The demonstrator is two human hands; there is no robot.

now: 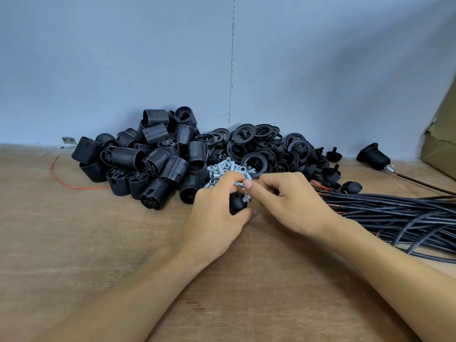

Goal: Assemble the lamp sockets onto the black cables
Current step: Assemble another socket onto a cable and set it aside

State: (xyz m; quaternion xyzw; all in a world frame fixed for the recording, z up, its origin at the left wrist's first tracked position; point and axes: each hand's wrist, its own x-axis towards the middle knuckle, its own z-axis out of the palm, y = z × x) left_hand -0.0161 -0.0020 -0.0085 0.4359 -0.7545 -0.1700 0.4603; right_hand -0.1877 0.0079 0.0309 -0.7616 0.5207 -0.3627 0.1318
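Observation:
My left hand (217, 213) grips a small black socket cap (237, 203) just above the wooden table. My right hand (286, 198) pinches a silver threaded metal fitting (247, 199) at the cap's top, thumb and fingers curled round it. Right behind the hands lies a heap of silver metal fittings (225, 170). A pile of black ribbed socket bodies (153, 159) fills the left. Black rings (256, 141) and more caps (323, 169) lie behind and to the right. A bundle of black cables (394, 213) runs off to the right.
One assembled socket on a cable (373, 155) lies at the far right near a cardboard box (441, 144). A loose red wire (71, 186) curls at the left. A blue-grey wall (172, 58) closes the back. The wooden table (74, 243) extends toward me.

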